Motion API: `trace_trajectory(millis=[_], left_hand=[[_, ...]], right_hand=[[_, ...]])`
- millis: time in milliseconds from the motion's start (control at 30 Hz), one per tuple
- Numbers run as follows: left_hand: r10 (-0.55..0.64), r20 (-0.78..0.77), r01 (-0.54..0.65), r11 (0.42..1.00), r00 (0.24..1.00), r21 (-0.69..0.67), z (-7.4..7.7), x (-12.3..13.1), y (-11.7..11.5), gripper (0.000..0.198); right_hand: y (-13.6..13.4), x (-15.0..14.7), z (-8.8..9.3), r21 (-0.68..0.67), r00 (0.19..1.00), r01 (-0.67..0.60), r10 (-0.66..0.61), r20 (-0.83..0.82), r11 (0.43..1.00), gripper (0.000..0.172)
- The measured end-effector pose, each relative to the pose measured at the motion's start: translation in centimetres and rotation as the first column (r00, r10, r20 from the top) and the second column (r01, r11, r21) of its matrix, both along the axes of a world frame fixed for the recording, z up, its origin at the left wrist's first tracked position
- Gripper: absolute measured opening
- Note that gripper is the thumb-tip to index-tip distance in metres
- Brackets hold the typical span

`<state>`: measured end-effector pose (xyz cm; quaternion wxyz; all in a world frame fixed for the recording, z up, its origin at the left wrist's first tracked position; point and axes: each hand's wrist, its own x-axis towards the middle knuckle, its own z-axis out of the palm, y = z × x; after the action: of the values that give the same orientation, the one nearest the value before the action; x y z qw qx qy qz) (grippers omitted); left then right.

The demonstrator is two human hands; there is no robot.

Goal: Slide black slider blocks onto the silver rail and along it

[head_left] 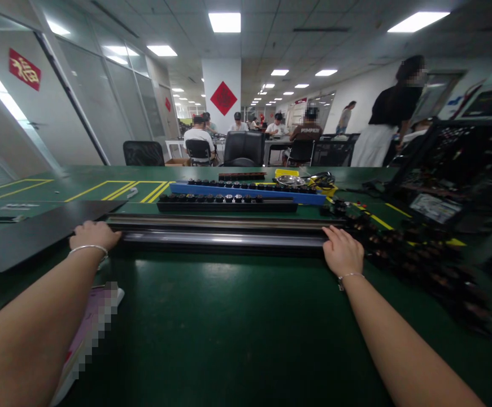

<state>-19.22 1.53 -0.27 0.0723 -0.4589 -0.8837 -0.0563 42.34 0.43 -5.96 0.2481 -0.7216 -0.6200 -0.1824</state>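
A long dark metal rail (222, 232) lies crosswise on the green table (229, 328) in front of me. My left hand (94, 235) is closed over its left end, a thin bracelet on the wrist. My right hand (342, 250) grips its right end with fingers curled over the far side. Behind the rail lie a black strip (227, 203) holding several round caps and a blue strip (246, 191) with more of them.
A black sheet (29, 232) lies at the left. A pile of dark small parts (419, 260) spreads at the right, below a black rack (457, 169). Metal bowls (290, 181) sit at the back. Several people sit at far tables; one person (387, 113) stands at the right.
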Motion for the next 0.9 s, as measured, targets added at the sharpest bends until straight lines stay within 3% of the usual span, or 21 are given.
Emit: trace_trajectory(millis=[100,233,600,733,900], left_hand=[[0.128,-0.028,-0.127,0.991,0.991,0.043,0.01,-0.03,-0.16,0.074],[0.11,0.138,-0.098,0.991,0.984,-0.091,0.1,-0.68,0.05,0.078],[0.118,0.135,-0.113,0.993,0.984,-0.043,0.69,0.08,0.02,0.074],[0.182,0.194,-0.176,0.983,0.964,-0.052,0.86,-0.01,0.01,0.073],[0.167,0.244,-0.16,0.986,0.955,-0.048,0.77,-0.48,0.0,0.067]], right_hand=[[0.02,-0.01,0.03,-0.004,1.0,0.005,-0.005,0.004,1.0,0.047],[0.09,0.06,0.0,-0.013,1.0,0.012,-0.011,0.008,1.0,0.047],[0.01,0.01,-0.01,-0.009,1.0,0.011,-0.011,0.005,1.0,0.046],[0.08,0.09,-0.09,0.0,1.0,0.009,-0.009,0.009,1.0,0.046],[0.18,0.2,-0.22,-0.001,1.0,-0.002,0.002,-0.012,1.0,0.046]])
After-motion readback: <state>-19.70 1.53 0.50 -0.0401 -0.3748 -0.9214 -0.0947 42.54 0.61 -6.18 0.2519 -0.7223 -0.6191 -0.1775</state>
